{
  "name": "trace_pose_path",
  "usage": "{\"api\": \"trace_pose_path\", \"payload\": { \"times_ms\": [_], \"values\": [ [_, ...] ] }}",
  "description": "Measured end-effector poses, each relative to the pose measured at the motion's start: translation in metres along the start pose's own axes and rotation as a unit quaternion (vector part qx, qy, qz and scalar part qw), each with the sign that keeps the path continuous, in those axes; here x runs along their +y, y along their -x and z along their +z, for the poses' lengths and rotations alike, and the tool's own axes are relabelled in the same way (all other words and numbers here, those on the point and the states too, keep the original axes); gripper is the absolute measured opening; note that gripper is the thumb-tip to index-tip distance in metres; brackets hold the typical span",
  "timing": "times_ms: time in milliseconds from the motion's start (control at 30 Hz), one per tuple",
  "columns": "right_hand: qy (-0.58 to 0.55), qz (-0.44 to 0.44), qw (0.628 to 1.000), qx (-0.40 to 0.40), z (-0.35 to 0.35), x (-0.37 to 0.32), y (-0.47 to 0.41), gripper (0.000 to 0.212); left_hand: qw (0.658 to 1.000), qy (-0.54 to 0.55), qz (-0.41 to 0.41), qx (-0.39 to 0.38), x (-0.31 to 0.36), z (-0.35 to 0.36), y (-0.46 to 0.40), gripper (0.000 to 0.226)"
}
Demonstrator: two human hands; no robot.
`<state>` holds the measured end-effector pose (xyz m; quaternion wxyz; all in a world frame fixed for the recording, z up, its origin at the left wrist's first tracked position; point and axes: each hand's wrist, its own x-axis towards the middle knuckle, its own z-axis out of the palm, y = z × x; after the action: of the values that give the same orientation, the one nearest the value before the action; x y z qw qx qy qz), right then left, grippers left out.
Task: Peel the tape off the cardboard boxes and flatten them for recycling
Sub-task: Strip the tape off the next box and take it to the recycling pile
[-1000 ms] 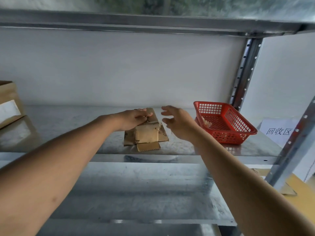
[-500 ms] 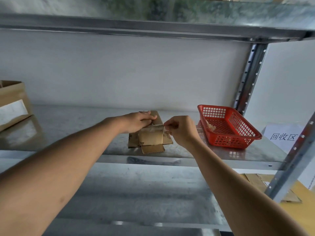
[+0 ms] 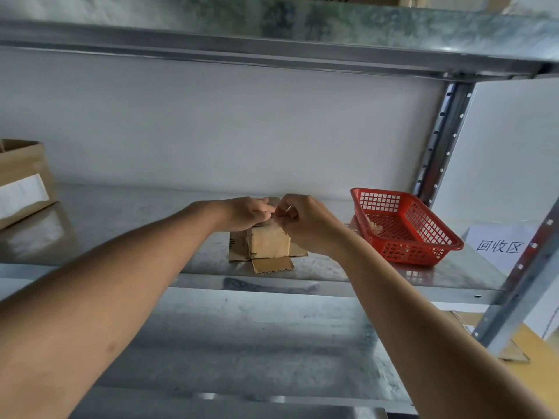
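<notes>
A small cardboard box [image 3: 270,244] sits on the metal shelf [image 3: 121,225], near its front edge, with flaps folded out flat around its base; one flap [image 3: 272,264] points toward the person. Both hands meet on top of the box. The left hand [image 3: 246,212] lies over the box's top left corner with its fingers curled down onto the cardboard, holding it in place. The right hand [image 3: 305,222] is closed tight, its thumb and fingertips pinched together at the top edge of the box on a thin pale strip that looks like tape [image 3: 276,220]; the strip is small and partly hidden by the fingers, so how much of it is lifted cannot be told. The two hands touch each other at the knuckles. To the right of the box, apart from it, stands a red plastic basket [image 3: 405,228] with a pale crumpled wad [image 3: 373,226] inside. At the far left of the shelf is a larger cardboard box [image 3: 21,179] bearing a white label. A white sign [image 3: 499,246] with printed characters shows beyond the right post.
</notes>
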<state>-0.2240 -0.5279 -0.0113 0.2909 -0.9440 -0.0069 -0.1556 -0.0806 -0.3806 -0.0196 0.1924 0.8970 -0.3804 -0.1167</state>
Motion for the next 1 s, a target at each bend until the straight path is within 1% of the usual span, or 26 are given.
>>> {"api": "trace_pose_path", "payload": {
  "times_ms": [67,133,200,267,333,400,467,533,567,633,667,700,733,767,800,833,900,1000],
  "values": [
    [-0.073,0.028,0.996,0.030,0.003,0.004,0.000,0.014,1.000,-0.018,0.002,-0.017,0.001,-0.001,-0.001,0.032],
    [-0.152,0.052,0.986,0.034,0.006,0.009,0.003,0.011,1.000,0.001,0.010,-0.023,0.003,-0.002,-0.002,0.036],
    [-0.194,0.058,0.979,0.029,0.010,0.014,0.005,0.015,0.999,0.027,0.019,-0.024,0.000,-0.002,-0.005,0.037],
    [-0.178,0.036,0.983,0.036,0.013,0.015,0.006,0.018,0.998,0.032,0.009,-0.045,-0.002,-0.002,-0.004,0.036],
    [-0.193,0.001,0.980,0.039,0.015,0.011,0.007,0.018,0.998,0.022,-0.009,-0.050,0.002,-0.004,-0.003,0.026],
    [-0.233,-0.029,0.971,0.035,0.013,0.004,0.009,0.016,0.998,0.011,-0.034,-0.048,0.009,-0.008,0.004,0.033],
    [-0.240,-0.049,0.969,0.042,0.012,-0.001,0.009,0.016,0.998,-0.010,-0.045,-0.037,0.007,-0.009,0.001,0.027],
    [-0.238,-0.049,0.968,0.060,0.013,0.002,0.008,0.015,0.998,-0.020,-0.045,-0.039,0.005,-0.009,-0.001,0.022],
    [-0.232,-0.047,0.969,0.071,0.014,0.004,0.007,0.013,0.998,-0.016,-0.037,-0.048,0.001,-0.009,-0.002,0.023],
    [-0.224,-0.039,0.969,0.093,0.018,0.009,0.007,0.010,0.998,0.011,-0.016,-0.057,-0.004,-0.007,-0.005,0.035],
    [-0.226,-0.038,0.968,0.099,0.020,0.011,0.007,0.008,0.997,0.030,-0.012,-0.065,-0.003,-0.007,-0.001,0.040],
    [-0.225,-0.043,0.968,0.101,0.022,0.011,0.007,0.007,0.996,0.047,-0.018,-0.070,-0.002,-0.007,0.001,0.041],
    [-0.218,-0.056,0.969,0.099,0.023,0.011,0.007,0.007,0.996,0.048,-0.028,-0.065,-0.005,-0.007,-0.002,0.034],
    [-0.206,-0.077,0.971,0.089,0.025,0.009,0.008,0.008,0.996,0.050,-0.042,-0.062,-0.008,-0.008,-0.004,0.023],
    [-0.194,-0.098,0.973,0.078,0.026,0.006,0.009,0.009,0.996,0.047,-0.046,-0.061,-0.008,-0.009,-0.006,0.022],
    [-0.186,-0.119,0.973,0.068,0.027,0.004,0.010,0.010,0.996,0.047,-0.056,-0.057,-0.007,-0.008,-0.006,0.031],
    [-0.176,-0.152,0.970,0.066,0.030,0.002,0.010,0.014,0.995,0.046,-0.066,-0.055,-0.008,-0.007,-0.008,0.041],
    [-0.162,-0.177,0.968,0.068,0.036,-0.001,0.009,0.015,0.996,0.040,-0.053,-0.066,-0.011,-0.006,-0.008,0.048]
  ]
}}
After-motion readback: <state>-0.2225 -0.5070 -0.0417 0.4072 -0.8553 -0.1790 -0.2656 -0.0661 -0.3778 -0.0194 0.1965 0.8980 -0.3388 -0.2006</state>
